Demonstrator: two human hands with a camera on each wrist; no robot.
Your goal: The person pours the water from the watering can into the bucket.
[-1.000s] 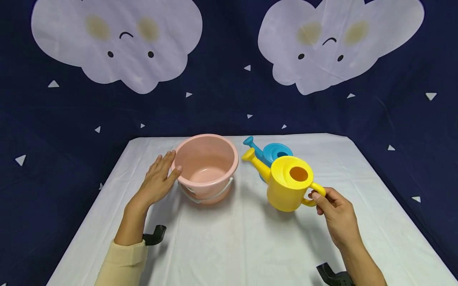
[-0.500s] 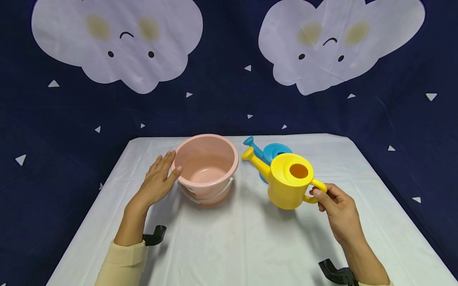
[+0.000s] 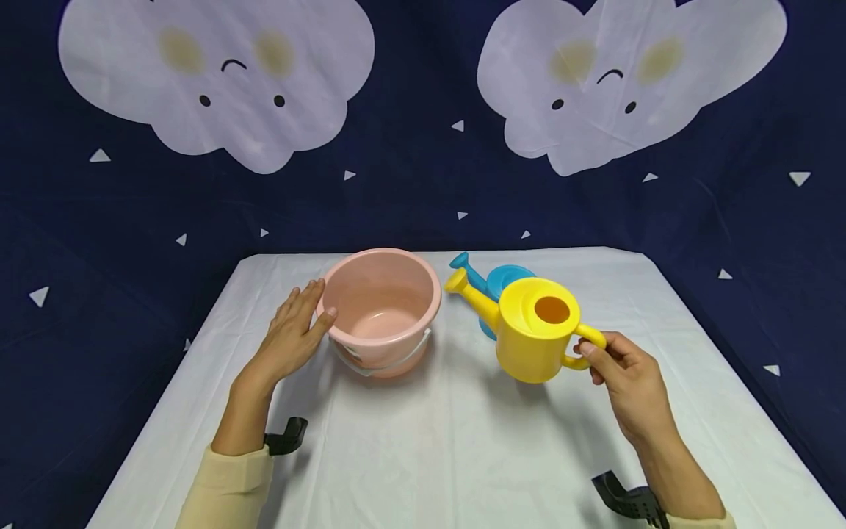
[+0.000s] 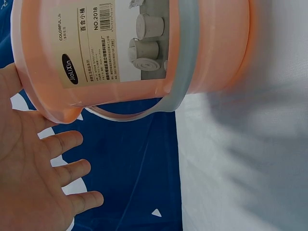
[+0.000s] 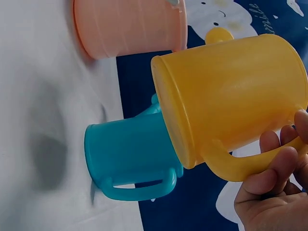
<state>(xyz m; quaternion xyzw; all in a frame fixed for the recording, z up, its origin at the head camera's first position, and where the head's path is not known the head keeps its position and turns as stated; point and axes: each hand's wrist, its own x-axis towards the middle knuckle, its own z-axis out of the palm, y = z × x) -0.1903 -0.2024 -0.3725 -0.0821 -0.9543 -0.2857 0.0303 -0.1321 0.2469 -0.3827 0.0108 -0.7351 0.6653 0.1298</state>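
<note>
**Yellow can lifted beside the bucket; pour not yet begun**

The right hand (image 3: 628, 382) grips the handle of the yellow watering can (image 3: 532, 334), fingers curled round it. The can appears held clear of the white table (image 3: 463, 455), its spout (image 3: 463, 290) pointing left and far towards the pink bucket (image 3: 382, 308). The spout tip is near the bucket's right rim but not over it. The left hand (image 3: 291, 334) lies flat and relaxed against the bucket's left wall, thumb at the rim, steadying it. A blue watering can (image 3: 502, 283) stands on the table just behind the yellow one, very close to it.

Assessment: the carrying step is in hand. The next move seems to call for a short travel leftward until the spout clears the rim, then a tilt. Care is needed to pass the blue can without knocking it.
</note>
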